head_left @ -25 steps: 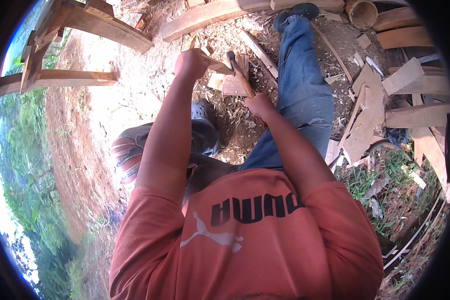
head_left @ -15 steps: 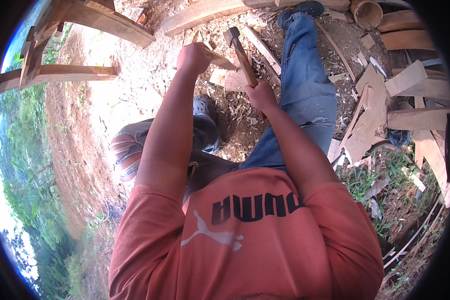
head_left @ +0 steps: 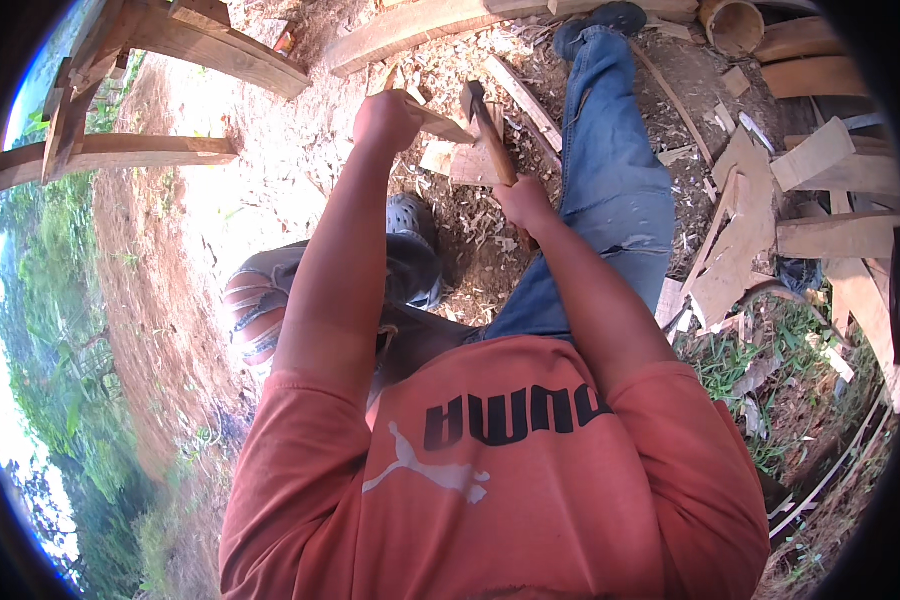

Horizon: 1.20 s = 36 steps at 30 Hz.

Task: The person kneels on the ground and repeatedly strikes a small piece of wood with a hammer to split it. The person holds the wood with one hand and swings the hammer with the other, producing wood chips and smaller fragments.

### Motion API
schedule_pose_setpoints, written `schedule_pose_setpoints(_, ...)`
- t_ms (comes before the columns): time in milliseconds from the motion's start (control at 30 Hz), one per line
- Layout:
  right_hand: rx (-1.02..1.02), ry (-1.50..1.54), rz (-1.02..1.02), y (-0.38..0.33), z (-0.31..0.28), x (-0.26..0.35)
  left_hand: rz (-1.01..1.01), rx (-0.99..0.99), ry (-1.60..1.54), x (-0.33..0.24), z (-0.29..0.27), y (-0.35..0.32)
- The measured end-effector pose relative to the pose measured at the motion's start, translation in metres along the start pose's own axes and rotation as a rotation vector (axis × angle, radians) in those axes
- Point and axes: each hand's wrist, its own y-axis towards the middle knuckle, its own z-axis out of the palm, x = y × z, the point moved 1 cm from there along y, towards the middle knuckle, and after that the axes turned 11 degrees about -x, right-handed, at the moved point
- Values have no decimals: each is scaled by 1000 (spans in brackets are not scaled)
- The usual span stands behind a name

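My left hand [head_left: 388,122] is closed around a short wooden strip [head_left: 444,126], whose pointed end sticks out to the right. The strip slants over a flat wood block [head_left: 473,166] on the ground between my legs; I cannot tell whether they touch. My right hand [head_left: 526,204] grips a hatchet [head_left: 496,146] by its wooden handle. Its dark metal head is up and away from me, just right of the strip's tip and apart from my left hand. My fingers hide the near part of the strip.
Wood shavings [head_left: 480,225] litter the soil around the block. A long curved beam [head_left: 410,35] lies at the far side. Stacked boards and offcuts [head_left: 740,220] are on the right, below a round hollow container [head_left: 733,28]. A timber frame [head_left: 120,148] stands at the left.
The hatchet has come down a little toward me, and its head has turned so it looks narrower. My right hand has lowered slightly. The left hand and the strip have barely moved.
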Motion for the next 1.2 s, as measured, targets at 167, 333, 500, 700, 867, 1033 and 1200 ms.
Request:
schedule_pose_setpoints(167, -132, -203, -97, -5, 0, -1, 4, -23, 37, 0, -2, -1)
schedule_pose_setpoints(333, -119, -35, -203, -18, -12, 30, -52, 7, 24, 3, -3, -2)
schedule_pose_setpoints(500, -104, -443, -106, 0, 5, -17, 0, -26, 5, 2, -5, -5)
schedule_pose_setpoints(700, -14, -48, -38, -9, -10, 22, 5, -40, 42, 10, -2, -4)
schedule_pose_setpoints(867, -70, -115, -96, -15, -14, 20, 6, -30, 46, 3, 0, -3)
schedule_pose_setpoints(1033, -38, -298, 21, -6, -2, -10, -11, -18, 25, 2, -2, -3)
schedule_pose_setpoints(1200, -57, -51, 13, 0, -2, -4, -76, 4, -11, 0, 0, -2)
